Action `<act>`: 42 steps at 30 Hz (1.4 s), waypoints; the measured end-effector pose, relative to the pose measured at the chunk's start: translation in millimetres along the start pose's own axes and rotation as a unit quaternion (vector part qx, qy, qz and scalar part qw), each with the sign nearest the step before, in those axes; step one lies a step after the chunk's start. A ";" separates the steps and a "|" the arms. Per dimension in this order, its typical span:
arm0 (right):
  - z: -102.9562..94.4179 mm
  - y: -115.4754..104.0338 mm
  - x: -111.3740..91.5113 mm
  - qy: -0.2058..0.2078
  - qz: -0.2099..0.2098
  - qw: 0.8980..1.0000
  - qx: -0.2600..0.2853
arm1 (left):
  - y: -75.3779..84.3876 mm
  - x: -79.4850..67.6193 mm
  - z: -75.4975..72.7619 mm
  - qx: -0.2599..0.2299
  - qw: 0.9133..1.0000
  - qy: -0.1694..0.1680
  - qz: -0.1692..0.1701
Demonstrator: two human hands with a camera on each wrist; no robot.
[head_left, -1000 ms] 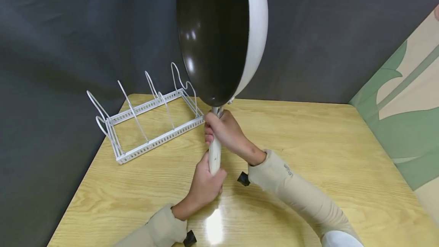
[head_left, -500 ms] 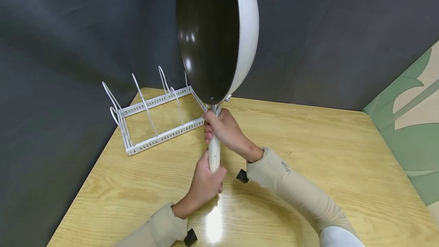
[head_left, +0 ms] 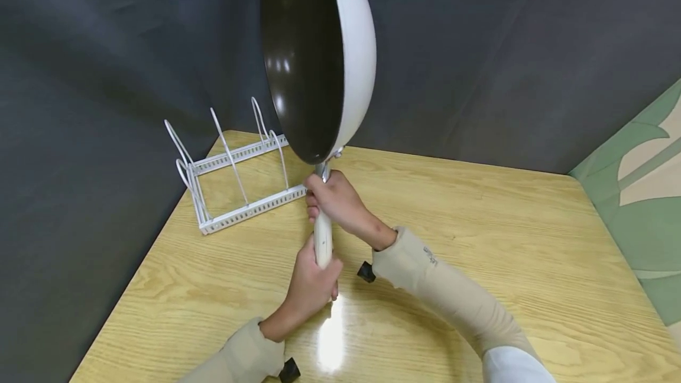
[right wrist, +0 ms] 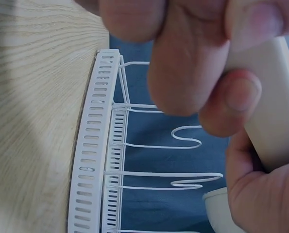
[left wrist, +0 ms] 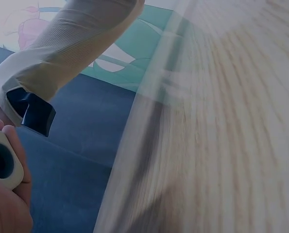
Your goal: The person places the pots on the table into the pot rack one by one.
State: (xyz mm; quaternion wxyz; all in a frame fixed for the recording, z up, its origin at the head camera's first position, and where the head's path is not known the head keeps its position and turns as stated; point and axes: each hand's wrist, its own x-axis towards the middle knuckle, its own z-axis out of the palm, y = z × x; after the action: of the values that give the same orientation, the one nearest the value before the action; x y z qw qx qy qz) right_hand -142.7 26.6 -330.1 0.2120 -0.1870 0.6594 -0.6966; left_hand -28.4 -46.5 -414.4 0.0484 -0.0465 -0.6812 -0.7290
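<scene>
A deep wok [head_left: 356, 58], white outside and dark inside, stands nearly upright in the air above the table in the head view, its top cut off by the frame. Its cream handle [head_left: 323, 241] points down. My right hand [head_left: 340, 203] grips the handle's upper part, close to the wok. Lower down, my left hand [head_left: 310, 276] grips the handle near its end. The left wrist view shows the handle's end [left wrist: 13, 167] inside the left fingers. In the right wrist view, curled right fingers [right wrist: 183, 73] lie in front of the handle [right wrist: 275, 107].
A white wire pan rack [head_left: 255, 208] with several upright loops stands at the back left of the wooden table [head_left: 479, 241]. The wok and right hand hide its right end. A dark curtain [head_left: 479, 64] hangs behind, and a patterned cloth [head_left: 649, 194] is at the right.
The view has turned a little left, so the rack and table appear further right. Both hands and the wok have shifted slightly left, and the wok now covers the rack's right end.
</scene>
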 end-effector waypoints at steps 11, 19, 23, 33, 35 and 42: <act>7.0 5.9 4.3 -0.005 0.017 1.000 -0.010 | -3.0 -4.1 -5.8 0.002 1.000 0.007 0.012; 13.1 10.1 9.4 -0.022 0.034 0.999 -0.001 | -4.5 -7.2 -12.7 -0.001 1.000 0.014 0.001; 14.4 12.3 11.0 -0.027 0.034 0.999 -0.004 | -5.6 -7.7 -14.8 -0.002 1.000 0.012 0.000; 14.5 13.9 10.0 -0.029 0.037 0.998 -0.032 | -9.8 -9.1 -14.6 -0.007 1.000 0.010 -0.004; 14.5 14.6 10.7 -0.027 0.041 0.998 -0.031 | -10.4 -9.1 -14.6 -0.009 1.000 0.009 -0.007; 15.1 17.0 13.4 -0.030 0.049 0.998 -0.040 | -12.3 -9.4 -14.8 -0.013 1.000 0.013 -0.012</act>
State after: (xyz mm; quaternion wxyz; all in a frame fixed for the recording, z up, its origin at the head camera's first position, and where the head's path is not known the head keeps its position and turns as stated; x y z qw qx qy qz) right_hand -145.0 6.1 -346.4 0.2579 -0.1835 0.6885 -0.6525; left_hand -20.8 -60.4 -428.8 0.0478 -0.0297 -0.6716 -0.7388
